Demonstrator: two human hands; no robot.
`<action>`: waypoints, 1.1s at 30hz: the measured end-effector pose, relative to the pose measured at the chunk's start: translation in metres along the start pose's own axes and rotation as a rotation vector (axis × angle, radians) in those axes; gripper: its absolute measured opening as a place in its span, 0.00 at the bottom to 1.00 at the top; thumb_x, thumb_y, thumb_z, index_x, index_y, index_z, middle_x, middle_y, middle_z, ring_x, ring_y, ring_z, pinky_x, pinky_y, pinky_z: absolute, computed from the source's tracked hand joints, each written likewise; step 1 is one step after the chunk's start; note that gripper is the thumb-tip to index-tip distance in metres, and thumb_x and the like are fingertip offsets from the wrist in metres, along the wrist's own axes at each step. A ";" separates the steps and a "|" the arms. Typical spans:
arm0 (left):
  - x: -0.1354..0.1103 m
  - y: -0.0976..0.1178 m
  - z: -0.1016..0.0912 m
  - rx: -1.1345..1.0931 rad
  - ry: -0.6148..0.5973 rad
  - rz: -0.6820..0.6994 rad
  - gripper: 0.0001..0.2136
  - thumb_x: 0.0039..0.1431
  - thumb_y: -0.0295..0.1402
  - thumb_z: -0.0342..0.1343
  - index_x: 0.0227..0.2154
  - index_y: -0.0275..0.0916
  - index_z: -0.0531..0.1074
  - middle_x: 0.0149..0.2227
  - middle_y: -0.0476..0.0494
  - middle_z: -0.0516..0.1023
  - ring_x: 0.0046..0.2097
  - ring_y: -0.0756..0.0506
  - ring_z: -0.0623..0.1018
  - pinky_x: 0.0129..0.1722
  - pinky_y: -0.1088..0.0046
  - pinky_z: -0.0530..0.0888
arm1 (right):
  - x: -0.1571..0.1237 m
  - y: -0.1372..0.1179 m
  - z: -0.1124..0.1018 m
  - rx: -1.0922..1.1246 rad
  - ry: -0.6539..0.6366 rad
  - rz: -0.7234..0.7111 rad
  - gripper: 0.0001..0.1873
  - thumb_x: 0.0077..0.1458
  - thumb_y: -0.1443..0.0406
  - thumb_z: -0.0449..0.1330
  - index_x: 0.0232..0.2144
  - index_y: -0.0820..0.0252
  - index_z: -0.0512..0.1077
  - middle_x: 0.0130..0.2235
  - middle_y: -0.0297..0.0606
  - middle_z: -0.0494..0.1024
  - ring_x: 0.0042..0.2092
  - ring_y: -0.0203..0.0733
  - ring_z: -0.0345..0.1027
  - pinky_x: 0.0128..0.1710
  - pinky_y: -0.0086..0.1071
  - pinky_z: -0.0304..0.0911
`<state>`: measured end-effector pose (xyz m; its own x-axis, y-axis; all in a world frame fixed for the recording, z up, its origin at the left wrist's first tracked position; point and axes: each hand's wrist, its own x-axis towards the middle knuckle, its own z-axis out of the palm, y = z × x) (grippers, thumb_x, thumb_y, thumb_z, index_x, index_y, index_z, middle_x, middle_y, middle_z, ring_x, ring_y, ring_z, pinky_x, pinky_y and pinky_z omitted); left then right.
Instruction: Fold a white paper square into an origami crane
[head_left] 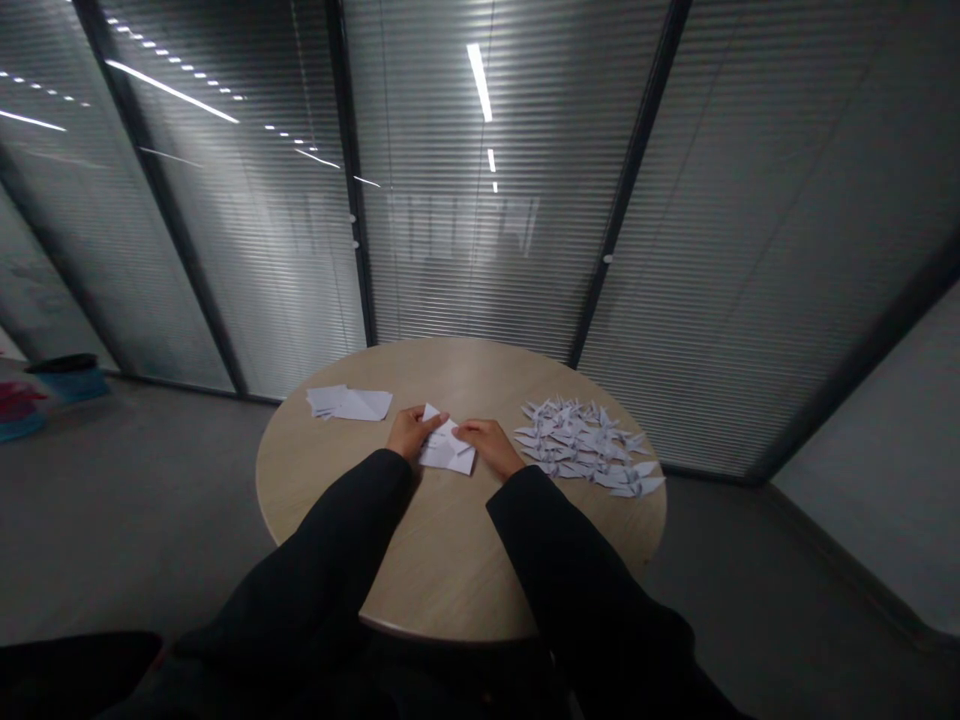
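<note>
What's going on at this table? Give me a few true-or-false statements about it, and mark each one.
The left hand and the right hand both touch a folded sheet of white paper. True.
The origami cranes lie to the left of the hands. False: they lie in a spread-out heap to the right of the hands.
The table is round with a pale wood top. True.
The stack of white paper sheets lies on the floor. False: it lies on the table, beyond and left of the hands.
</note>
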<state>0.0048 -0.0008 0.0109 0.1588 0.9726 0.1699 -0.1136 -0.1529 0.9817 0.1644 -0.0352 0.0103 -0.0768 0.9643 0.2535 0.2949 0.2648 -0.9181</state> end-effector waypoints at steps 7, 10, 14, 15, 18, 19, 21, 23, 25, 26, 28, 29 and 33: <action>0.007 -0.005 -0.007 -0.012 0.125 0.007 0.16 0.35 0.41 0.66 0.20 0.33 0.70 0.19 0.47 0.72 0.19 0.52 0.68 0.19 0.76 0.62 | -0.002 -0.004 0.005 0.221 -0.078 0.007 0.14 0.42 0.58 0.61 0.29 0.63 0.73 0.28 0.35 0.75 0.30 0.36 0.67 0.30 0.29 0.59; 0.009 -0.007 -0.009 -0.057 0.169 0.004 0.16 0.34 0.40 0.67 0.20 0.33 0.70 0.19 0.47 0.72 0.20 0.51 0.69 0.20 0.75 0.64 | -0.002 -0.001 0.006 0.322 -0.111 -0.011 0.18 0.38 0.61 0.64 0.34 0.62 0.71 0.33 0.35 0.76 0.33 0.37 0.69 0.33 0.29 0.61; 0.009 -0.008 -0.008 -0.049 0.163 -0.001 0.16 0.34 0.40 0.67 0.20 0.33 0.70 0.20 0.46 0.72 0.20 0.51 0.70 0.20 0.75 0.64 | -0.001 0.003 0.005 0.329 -0.041 -0.005 0.17 0.40 0.63 0.62 0.35 0.62 0.70 0.33 0.37 0.76 0.33 0.37 0.69 0.32 0.30 0.62; 0.009 -0.008 -0.008 -0.041 0.157 -0.006 0.16 0.34 0.40 0.67 0.20 0.33 0.70 0.20 0.46 0.72 0.20 0.51 0.70 0.20 0.75 0.64 | 0.000 0.004 0.004 0.312 -0.025 -0.009 0.15 0.41 0.63 0.62 0.34 0.62 0.70 0.32 0.37 0.77 0.32 0.37 0.69 0.32 0.30 0.62; 0.007 -0.008 -0.006 -0.030 0.140 -0.035 0.17 0.34 0.41 0.67 0.21 0.33 0.70 0.20 0.45 0.73 0.20 0.50 0.70 0.20 0.75 0.64 | 0.001 0.006 0.003 0.253 0.005 -0.035 0.12 0.43 0.63 0.60 0.32 0.63 0.72 0.31 0.37 0.77 0.32 0.37 0.70 0.33 0.30 0.62; 0.006 -0.008 -0.006 -0.029 0.134 -0.043 0.17 0.34 0.41 0.67 0.21 0.33 0.70 0.20 0.44 0.73 0.20 0.50 0.70 0.20 0.75 0.64 | 0.002 0.006 0.003 0.226 0.023 -0.044 0.11 0.43 0.63 0.59 0.32 0.63 0.72 0.30 0.37 0.77 0.31 0.37 0.70 0.33 0.30 0.62; 0.006 -0.007 -0.005 -0.033 0.124 -0.050 0.18 0.32 0.40 0.68 0.21 0.32 0.70 0.20 0.45 0.73 0.20 0.51 0.70 0.20 0.75 0.64 | 0.003 0.009 0.003 0.151 0.077 -0.058 0.11 0.44 0.63 0.58 0.31 0.62 0.73 0.29 0.37 0.77 0.31 0.38 0.70 0.31 0.29 0.61; 0.006 -0.007 -0.004 -0.042 0.116 -0.046 0.18 0.31 0.40 0.69 0.21 0.32 0.69 0.20 0.45 0.72 0.20 0.51 0.70 0.21 0.75 0.65 | 0.005 0.011 0.002 0.072 0.144 -0.068 0.10 0.45 0.63 0.57 0.30 0.62 0.74 0.28 0.37 0.77 0.31 0.39 0.70 0.29 0.29 0.61; 0.005 -0.005 -0.003 -0.044 0.110 -0.034 0.19 0.30 0.39 0.69 0.21 0.32 0.70 0.20 0.45 0.72 0.20 0.51 0.70 0.21 0.74 0.65 | 0.006 0.013 0.002 0.033 0.195 -0.068 0.11 0.45 0.63 0.57 0.30 0.62 0.75 0.29 0.37 0.78 0.31 0.40 0.70 0.29 0.29 0.61; 0.005 -0.004 -0.002 -0.042 0.111 -0.026 0.19 0.29 0.39 0.69 0.21 0.31 0.70 0.20 0.45 0.72 0.20 0.51 0.70 0.21 0.75 0.65 | 0.007 0.014 0.002 0.033 0.214 -0.067 0.11 0.45 0.63 0.56 0.30 0.62 0.75 0.30 0.38 0.78 0.32 0.41 0.71 0.29 0.29 0.62; 0.003 -0.002 -0.001 -0.043 0.114 -0.013 0.18 0.29 0.39 0.69 0.21 0.32 0.70 0.19 0.46 0.72 0.20 0.51 0.69 0.21 0.75 0.64 | 0.007 0.014 0.003 0.057 0.241 -0.066 0.11 0.44 0.63 0.57 0.30 0.62 0.75 0.31 0.39 0.78 0.33 0.42 0.71 0.29 0.30 0.62; 0.003 0.000 0.000 -0.047 0.116 -0.007 0.18 0.29 0.38 0.69 0.20 0.32 0.70 0.19 0.47 0.71 0.20 0.51 0.69 0.21 0.75 0.64 | 0.007 0.014 0.003 0.077 0.246 -0.064 0.11 0.44 0.63 0.57 0.30 0.62 0.75 0.31 0.39 0.78 0.33 0.42 0.71 0.29 0.30 0.63; 0.003 0.002 -0.002 -0.041 0.118 0.011 0.18 0.30 0.39 0.69 0.21 0.32 0.71 0.19 0.46 0.72 0.21 0.51 0.69 0.21 0.75 0.64 | 0.006 0.010 0.002 0.221 0.213 -0.063 0.13 0.43 0.63 0.58 0.32 0.61 0.75 0.32 0.39 0.78 0.34 0.42 0.71 0.31 0.31 0.63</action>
<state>0.0032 0.0018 0.0134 0.0415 0.9851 0.1669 -0.1546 -0.1587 0.9751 0.1646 -0.0268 0.0018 0.1195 0.9297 0.3484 0.0803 0.3408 -0.9367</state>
